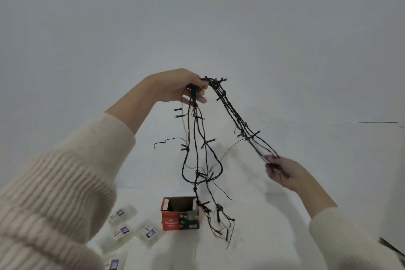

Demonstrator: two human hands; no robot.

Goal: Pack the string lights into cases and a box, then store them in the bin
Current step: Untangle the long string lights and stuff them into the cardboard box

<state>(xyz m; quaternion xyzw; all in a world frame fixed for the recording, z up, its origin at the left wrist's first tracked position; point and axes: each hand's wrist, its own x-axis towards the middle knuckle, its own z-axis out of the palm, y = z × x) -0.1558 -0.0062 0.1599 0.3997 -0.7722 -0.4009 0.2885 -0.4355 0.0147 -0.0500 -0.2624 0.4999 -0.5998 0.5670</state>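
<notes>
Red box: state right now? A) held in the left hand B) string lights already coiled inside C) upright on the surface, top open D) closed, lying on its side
C: the red box stands upright on the white surface with its top flaps open, while the left hand and right hand hold the string lights up above it.

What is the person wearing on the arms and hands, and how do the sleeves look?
Both arms wear a cream-white, thickly ribbed knit sweater. The left sleeve and the right sleeve end before the wrists, leaving the lower forearms bare. The left hand and the right hand have no gloves; no watch or ring is visible.
</notes>
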